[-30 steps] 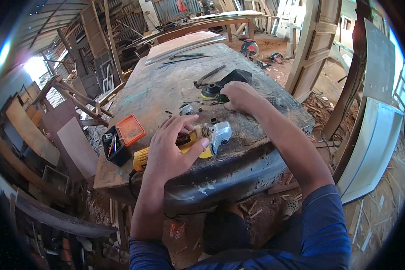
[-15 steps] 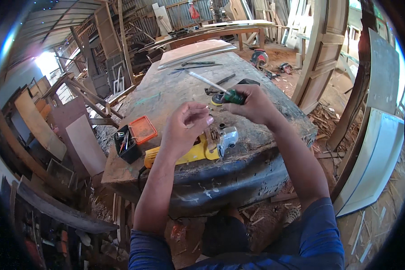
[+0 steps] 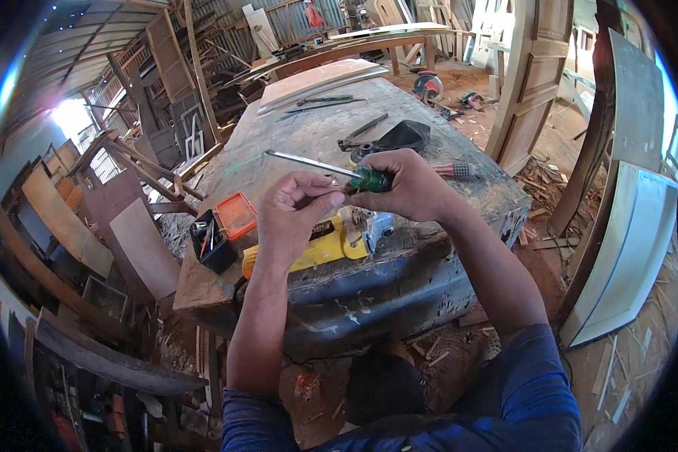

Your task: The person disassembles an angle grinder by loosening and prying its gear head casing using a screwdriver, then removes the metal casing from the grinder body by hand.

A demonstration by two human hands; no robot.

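My right hand (image 3: 414, 188) grips the green handle of a screwdriver (image 3: 309, 161); its metal shaft points left, over the back of my left hand. My left hand (image 3: 297, 215) is closed in a pinch beside the handle, fingertips near my right fingers. Whatever small thing sits in that pinch is too small to make out. Beneath both hands a yellow angle grinder (image 3: 328, 250) lies on the workbench (image 3: 237, 162), its silver head to the right and partly covered by my hands.
Left of the grinder stands a black box (image 3: 217, 252) of small tools, beside its orange lid (image 3: 236, 215). Beyond my hands lie a black pouch-like thing (image 3: 405, 135), a dark hand tool (image 3: 365, 131) and boards (image 3: 316, 81). A wooden door (image 3: 531, 83) stands at right.
My hands have come together, and the right one has moved down and left with the screwdriver. Its shaft now lies flatter. The view has shifted slightly, showing more of the black pouch-like thing.
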